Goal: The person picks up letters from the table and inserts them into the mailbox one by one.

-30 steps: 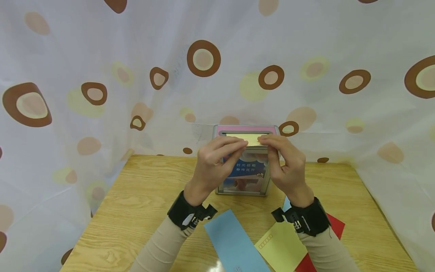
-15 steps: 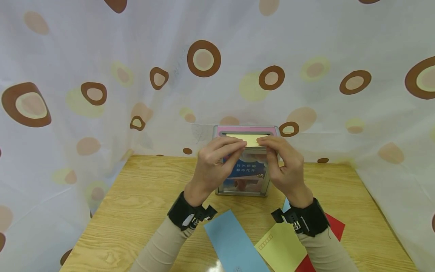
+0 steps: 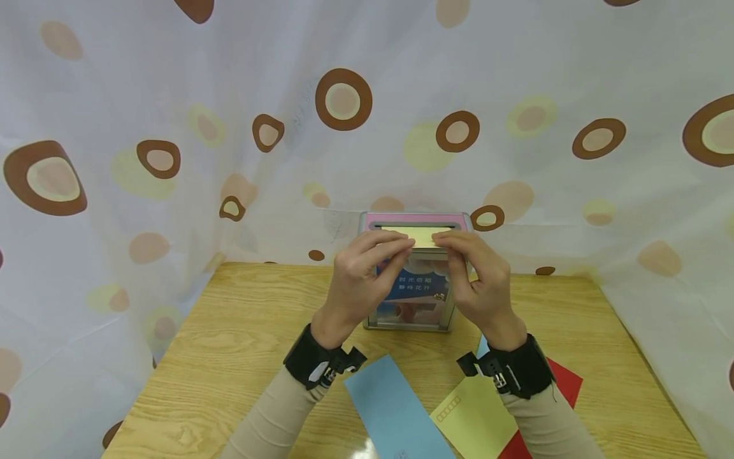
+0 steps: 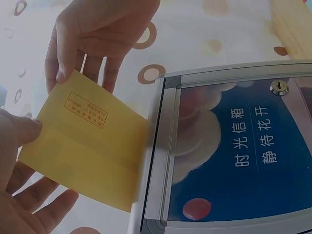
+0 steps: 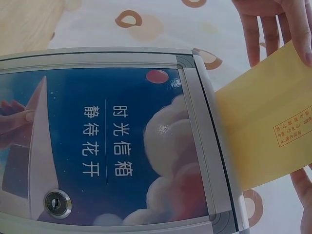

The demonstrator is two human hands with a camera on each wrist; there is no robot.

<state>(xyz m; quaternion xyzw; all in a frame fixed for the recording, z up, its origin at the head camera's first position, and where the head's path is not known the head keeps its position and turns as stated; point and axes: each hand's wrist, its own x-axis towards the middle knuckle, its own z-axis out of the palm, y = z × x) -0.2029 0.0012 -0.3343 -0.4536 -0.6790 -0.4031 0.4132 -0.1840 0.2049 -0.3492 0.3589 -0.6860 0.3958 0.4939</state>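
A yellow envelope (image 3: 423, 238) stands up from the slot in the pink top of a letter box (image 3: 416, 284), its lower part hidden by the box in both wrist views. My left hand (image 3: 362, 273) pinches one top corner between thumb and fingers. At the opposite corner, my right hand (image 3: 485, 275) pinches it in the same way. Red printing in a small frame shows on the envelope (image 4: 78, 141) in the left wrist view. The box front (image 5: 73, 122) is blue with white characters and a round key lock (image 5: 57, 203).
A light blue envelope (image 3: 395, 408) lies on the wooden table (image 3: 241, 357) in front of the box. Beside it, another yellow envelope (image 3: 474, 414) overlaps a red one (image 3: 566, 381), partly under my right forearm. A patterned cloth (image 3: 367, 166) hangs behind and at both sides.
Both hands have shifted very slightly left, still pinching the yellow envelope at the slot. The box and the envelopes on the table have stayed put.
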